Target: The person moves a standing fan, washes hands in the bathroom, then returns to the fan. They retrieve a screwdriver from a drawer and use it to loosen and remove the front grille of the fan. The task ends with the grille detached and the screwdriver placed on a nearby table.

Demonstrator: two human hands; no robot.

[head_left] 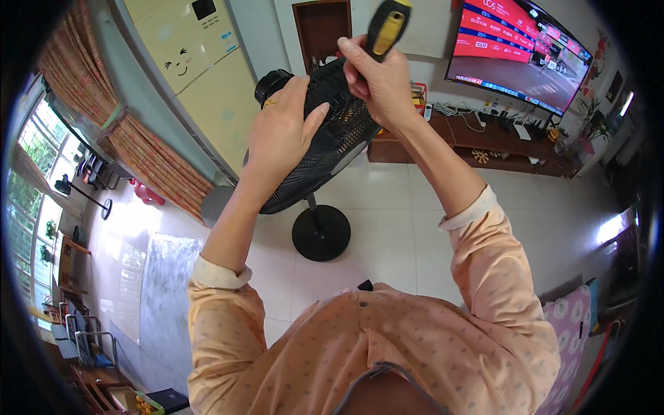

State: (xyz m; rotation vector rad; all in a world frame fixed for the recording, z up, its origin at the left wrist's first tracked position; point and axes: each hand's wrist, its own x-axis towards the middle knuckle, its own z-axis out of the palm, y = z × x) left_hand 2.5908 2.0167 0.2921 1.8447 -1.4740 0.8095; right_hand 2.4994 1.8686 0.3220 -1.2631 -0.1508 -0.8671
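A black pedestal fan (321,152) stands before me with its meshed head tilted up and its round base (321,234) on the floor. My left hand (280,131) is closed over the top of the fan head, thumb apart and the other fingertips partly hidden. It wears a ring. To its right, my right hand (382,79) grips a screwdriver (389,29) with a black and yellow handle, which points up and away from me. The screwdriver's shaft is hidden, and I cannot tell whether its tip touches the fan.
A pale yellow refrigerator (200,90) stands beyond the fan on the left, beside a patterned curtain (128,124). At the far right, a lit television (522,52) hangs above a brown low cabinet (477,135) with cables on it. Light tiles cover the floor (384,235).
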